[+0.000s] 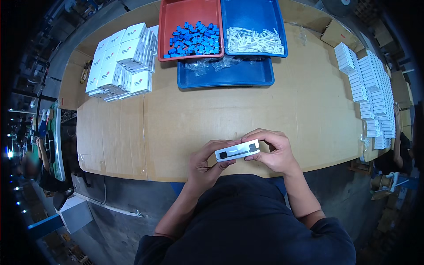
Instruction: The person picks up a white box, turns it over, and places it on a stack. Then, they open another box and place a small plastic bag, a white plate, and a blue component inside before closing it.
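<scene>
A slim white box (236,150) is held level between my two hands, just above the table's near edge. Black patches and a dark line mark the side facing up. My left hand (205,163) grips its left end, thumb along the near edge and fingers on the far side. At the right end, my right hand (277,152) pinches it the same way. Parts of the box are hidden under my fingers.
Cardboard covers the table (212,115). Stacked white boxes (119,62) stand at left, more stacks (369,92) at right. A red tray (168,13) holds blue pieces (194,40); a blue tray (254,13) holds white pieces (254,41). Another blue tray (225,78) contains clear plastic. Other people work at both sides.
</scene>
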`<state>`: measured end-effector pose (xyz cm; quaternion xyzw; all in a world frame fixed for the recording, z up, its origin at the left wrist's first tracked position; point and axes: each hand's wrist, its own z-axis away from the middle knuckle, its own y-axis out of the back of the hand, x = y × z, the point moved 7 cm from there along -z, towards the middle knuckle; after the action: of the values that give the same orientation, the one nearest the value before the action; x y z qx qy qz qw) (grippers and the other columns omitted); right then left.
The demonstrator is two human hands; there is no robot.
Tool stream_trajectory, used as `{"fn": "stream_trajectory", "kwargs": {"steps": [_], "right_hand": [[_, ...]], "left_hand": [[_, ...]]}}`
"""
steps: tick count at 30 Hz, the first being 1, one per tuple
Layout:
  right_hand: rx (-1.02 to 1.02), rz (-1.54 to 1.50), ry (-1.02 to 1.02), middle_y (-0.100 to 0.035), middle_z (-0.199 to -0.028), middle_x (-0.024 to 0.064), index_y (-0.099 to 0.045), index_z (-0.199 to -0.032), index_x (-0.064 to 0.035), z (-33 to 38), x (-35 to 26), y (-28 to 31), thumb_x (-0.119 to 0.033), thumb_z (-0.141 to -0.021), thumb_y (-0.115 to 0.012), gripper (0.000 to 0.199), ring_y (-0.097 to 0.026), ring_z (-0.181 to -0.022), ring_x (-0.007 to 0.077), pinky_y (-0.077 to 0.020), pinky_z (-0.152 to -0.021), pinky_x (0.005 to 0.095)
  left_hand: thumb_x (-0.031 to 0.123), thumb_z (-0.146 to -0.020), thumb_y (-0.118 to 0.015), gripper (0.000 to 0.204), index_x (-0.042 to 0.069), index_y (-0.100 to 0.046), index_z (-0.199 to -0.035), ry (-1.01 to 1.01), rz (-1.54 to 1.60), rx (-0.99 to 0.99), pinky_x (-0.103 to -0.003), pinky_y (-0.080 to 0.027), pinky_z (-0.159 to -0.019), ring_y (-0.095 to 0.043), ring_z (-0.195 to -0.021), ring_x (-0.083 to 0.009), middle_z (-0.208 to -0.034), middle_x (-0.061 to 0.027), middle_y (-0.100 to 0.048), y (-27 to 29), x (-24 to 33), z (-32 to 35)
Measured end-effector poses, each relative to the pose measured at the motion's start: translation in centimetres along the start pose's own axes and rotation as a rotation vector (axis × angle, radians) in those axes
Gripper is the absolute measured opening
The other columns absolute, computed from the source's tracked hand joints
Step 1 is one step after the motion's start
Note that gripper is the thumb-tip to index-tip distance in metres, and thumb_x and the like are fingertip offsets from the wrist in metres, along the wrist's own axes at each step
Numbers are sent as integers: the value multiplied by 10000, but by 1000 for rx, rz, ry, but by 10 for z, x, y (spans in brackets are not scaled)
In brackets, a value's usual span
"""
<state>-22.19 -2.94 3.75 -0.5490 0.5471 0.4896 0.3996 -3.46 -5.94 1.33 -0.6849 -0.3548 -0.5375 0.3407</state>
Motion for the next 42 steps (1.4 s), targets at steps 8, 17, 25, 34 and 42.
{"fn": "stream_trajectory", "kwargs": {"steps": [8, 17, 25, 34, 42], "right_hand": [[5, -13, 0, -773, -1084, 131, -742, -1111, -7, 2, 4, 1, -27, -808, -846, 321, -746, -1009, 222, -605, -875, 338], [5, -23, -43, -777, -1094, 121, -741, -1120, -17, 0, 5, -1, 2, -794, -845, 343, -747, -1020, 226, -589, -912, 336], [13, -10, -31, -777, -1090, 123, -742, -1121, -12, 0, 3, -1, 15, -796, -835, 339, -749, -1017, 228, -602, -884, 339], [31, -2, -1, -779, -1084, 134, -740, -1117, -1, 1, 8, -1, 12, -815, -829, 314, -751, -1003, 219, -600, -890, 335], [118, -219, -234, -725, -1178, 112, -716, -1176, -10, 6, 27, -4, 6, -827, -822, 364, -708, -1105, 216, -554, -968, 324]], "left_hand": [[46, -882, -805, 336, 22, -693, -1199, 68, 33, 15, -368, -568, -985, -704, -1150, -258, -1215, -143, -733, 0, -3, 1], [-25, -903, -764, 360, -56, -649, -1243, -49, -21, -38, -322, -595, -906, -692, -1130, -251, -1214, -209, -710, 0, 0, -1], [-20, -903, -764, 343, -46, -656, -1228, -29, -20, -26, -320, -596, -898, -684, -1137, -255, -1211, -210, -711, 0, 1, -3], [18, -892, -787, 361, -7, -665, -1231, -15, -19, -27, -351, -572, -966, -683, -1166, -251, -1233, -169, -718, 0, -2, -4], [8, -869, -825, 394, -20, -638, -1214, 176, 42, 94, -297, -526, -919, -652, -1079, -143, -1134, -106, -690, 12, -43, 12]]}}
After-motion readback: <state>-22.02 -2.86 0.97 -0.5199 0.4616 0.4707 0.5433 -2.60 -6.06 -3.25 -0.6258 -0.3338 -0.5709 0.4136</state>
